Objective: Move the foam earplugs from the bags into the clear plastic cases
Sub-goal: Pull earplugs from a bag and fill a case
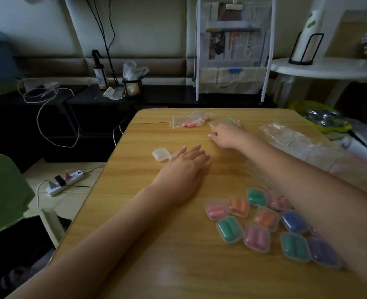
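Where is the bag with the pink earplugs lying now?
In the head view, the bag with pink earplugs lies at the table's far edge, just left of the right hand and beyond the open empty case.

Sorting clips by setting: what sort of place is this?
Likely a home living room: a padded sofa back, a newspaper rack, and a wooden table used for hand packing.

Dim rm: padded wall [135, 29], wood table [178, 266], green chair [3, 197], white side table [329, 67].
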Motion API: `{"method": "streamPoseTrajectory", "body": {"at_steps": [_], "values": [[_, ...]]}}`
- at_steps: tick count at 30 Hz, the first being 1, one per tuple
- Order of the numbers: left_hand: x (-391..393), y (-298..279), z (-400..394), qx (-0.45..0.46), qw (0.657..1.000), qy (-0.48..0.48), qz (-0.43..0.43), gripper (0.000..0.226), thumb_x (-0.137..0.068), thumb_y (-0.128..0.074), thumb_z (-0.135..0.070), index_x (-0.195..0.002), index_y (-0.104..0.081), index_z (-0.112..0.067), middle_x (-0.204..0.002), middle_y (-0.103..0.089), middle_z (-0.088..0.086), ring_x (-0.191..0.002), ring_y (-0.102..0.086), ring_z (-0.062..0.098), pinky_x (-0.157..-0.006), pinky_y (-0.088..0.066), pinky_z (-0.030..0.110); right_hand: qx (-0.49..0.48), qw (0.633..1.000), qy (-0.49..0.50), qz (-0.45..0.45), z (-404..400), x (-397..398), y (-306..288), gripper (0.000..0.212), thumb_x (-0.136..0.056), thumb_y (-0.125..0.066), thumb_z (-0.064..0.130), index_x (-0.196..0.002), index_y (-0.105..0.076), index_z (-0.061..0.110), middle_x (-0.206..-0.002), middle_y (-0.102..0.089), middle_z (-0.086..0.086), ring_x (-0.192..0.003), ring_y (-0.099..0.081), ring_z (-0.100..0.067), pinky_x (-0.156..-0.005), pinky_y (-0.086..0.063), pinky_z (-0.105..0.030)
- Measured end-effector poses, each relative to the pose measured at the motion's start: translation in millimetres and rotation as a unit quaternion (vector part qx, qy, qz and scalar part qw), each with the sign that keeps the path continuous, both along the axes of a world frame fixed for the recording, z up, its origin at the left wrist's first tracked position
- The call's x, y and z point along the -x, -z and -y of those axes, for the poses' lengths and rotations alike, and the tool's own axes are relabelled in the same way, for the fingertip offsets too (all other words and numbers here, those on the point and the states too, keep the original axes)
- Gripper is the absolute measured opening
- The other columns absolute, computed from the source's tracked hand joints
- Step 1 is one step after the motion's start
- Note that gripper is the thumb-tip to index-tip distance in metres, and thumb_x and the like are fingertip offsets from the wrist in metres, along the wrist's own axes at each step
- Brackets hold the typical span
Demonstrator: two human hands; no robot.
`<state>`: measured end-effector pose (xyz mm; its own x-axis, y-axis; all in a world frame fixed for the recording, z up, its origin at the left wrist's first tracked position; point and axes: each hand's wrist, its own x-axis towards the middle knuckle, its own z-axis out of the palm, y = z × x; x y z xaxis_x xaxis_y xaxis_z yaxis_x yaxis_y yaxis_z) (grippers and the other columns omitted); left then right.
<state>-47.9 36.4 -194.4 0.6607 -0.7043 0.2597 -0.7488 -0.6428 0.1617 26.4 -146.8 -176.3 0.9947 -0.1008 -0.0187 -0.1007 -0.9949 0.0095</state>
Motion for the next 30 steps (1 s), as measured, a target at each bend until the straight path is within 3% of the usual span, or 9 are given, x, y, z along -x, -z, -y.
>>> {"method": "streamPoseTrajectory", "body": {"at_steps": [2,4,6,8,10,14,18,25,30], "values": [[4.7,-3.9,-2.5,0.023,1.000,-0.002,-0.004,0.038,-0.101,-0.036,-0.023,-0.137,-0.045,-0.017,-0.146,-0.042,0.001,-0.143,-0.020,0.012,-0.116,-0.001,0.027,-0.040,0.997,-0.012,0.070,-1.6,7.0,-2.1,0.035,-0.101,-0.039,0.035,-0.118,-0.063,0.015,-0.117,-0.064,-0.007,-0.107,-0.058,-0.023,-0.108,-0.032,-0.047],[12.5,-6.7,-7.9,0.048,0.999,-0.007,-0.008,0.030,-0.101,-0.038,-0.023,-0.124,-0.056,-0.015,-0.136,-0.052,0.004,-0.138,-0.032,0.014,-0.116,-0.005,0.026,-0.146,0.972,-0.019,0.184,-5.3,21.9,-8.3,0.028,-0.098,-0.048,0.030,-0.115,-0.065,0.015,-0.109,-0.068,-0.004,-0.080,-0.062,-0.015,-0.080,-0.051,-0.034],[24.2,-7.4,-15.2,0.090,0.995,-0.022,-0.025,0.023,-0.100,-0.043,-0.023,-0.109,-0.062,-0.014,-0.118,-0.060,0.002,-0.120,-0.049,0.017,-0.113,-0.025,0.028,-0.263,0.916,-0.017,0.302,-11.6,44.3,-17.4,0.022,-0.095,-0.057,0.024,-0.109,-0.069,0.013,-0.099,-0.071,-0.002,-0.073,-0.064,-0.012,-0.068,-0.050,-0.022],[39.1,-6.9,-22.7,0.139,0.988,-0.042,-0.045,0.019,-0.097,-0.049,-0.024,-0.100,-0.064,-0.013,-0.103,-0.059,-0.001,-0.097,-0.056,0.017,-0.088,-0.043,0.028,-0.363,0.858,-0.015,0.364,-18.4,71.8,-26.7,0.016,-0.090,-0.064,0.019,-0.101,-0.072,0.011,-0.090,-0.072,-0.001,-0.075,-0.064,-0.007,-0.068,-0.047,-0.010],[53.3,-3.8,-29.9,0.158,0.985,-0.045,-0.048,0.016,-0.095,-0.053,-0.023,-0.098,-0.064,-0.012,-0.100,-0.058,-0.001,-0.089,-0.056,0.016,-0.075,-0.042,0.024,-0.457,0.814,-0.010,0.358,-26.1,102.4,-31.1,0.011,-0.086,-0.068,0.013,-0.096,-0.071,0.012,-0.086,-0.072,0.001,-0.072,-0.063,0.000,-0.065,-0.045,-0.005],[80.8,0.6,-38.1,0.177,0.983,-0.053,-0.021,0.013,-0.093,-0.055,-0.021,-0.096,-0.065,-0.013,-0.098,-0.058,-0.003,-0.084,-0.053,0.010,-0.080,-0.042,0.023,-0.573,0.768,-0.002,0.286,-34.0,158.1,-32.7,0.025,-0.083,-0.070,0.005,-0.101,-0.063,0.021,-0.077,-0.071,0.008,-0.071,-0.068,0.000,-0.067,-0.050,-0.011],[112.1,-13.3,-28.3,0.336,0.938,-0.076,-0.024,0.010,-0.089,-0.055,-0.028,-0.087,-0.062,-0.021,-0.085,-0.062,-0.013,-0.079,-0.056,0.004,-0.070,-0.046,0.016,-0.658,0.715,0.006,0.239,-40.8,193.7,-35.2,0.020,-0.080,-0.072,0.003,-0.094,-0.072,0.017,-0.080,-0.074,0.001,-0.075,-0.070,-0.007,-0.067,-0.052,-0.015],[124.3,-29.3,-7.8,0.533,0.789,-0.072,-0.298,0.017,-0.087,-0.061,-0.024,-0.093,-0.063,-0.008,-0.084,-0.070,0.004,-0.079,-0.069,0.014,-0.069,-0.056,0.024,-0.653,0.736,0.010,0.180,-64.0,232.8,-30.5,0.007,-0.079,-0.074,0.015,-0.084,-0.070,0.016,-0.074,-0.069,0.009,-0.068,-0.065,0.004,-0.052,-0.046,-0.010],[121.5,-27.0,-7.1,0.539,0.776,-0.068,-0.321,0.012,-0.089,-0.061,-0.015,-0.090,-0.069,-0.007,-0.082,-0.072,0.006,-0.078,-0.071,0.017,-0.071,-0.057,0.025,-0.635,0.758,0.006,0.148,-57.6,235.4,-27.2,0.010,-0.078,-0.075,0.016,-0.080,-0.065,0.013,-0.076,-0.067,0.004,-0.065,-0.064,0.001,-0.052,-0.046,-0.011]]}}
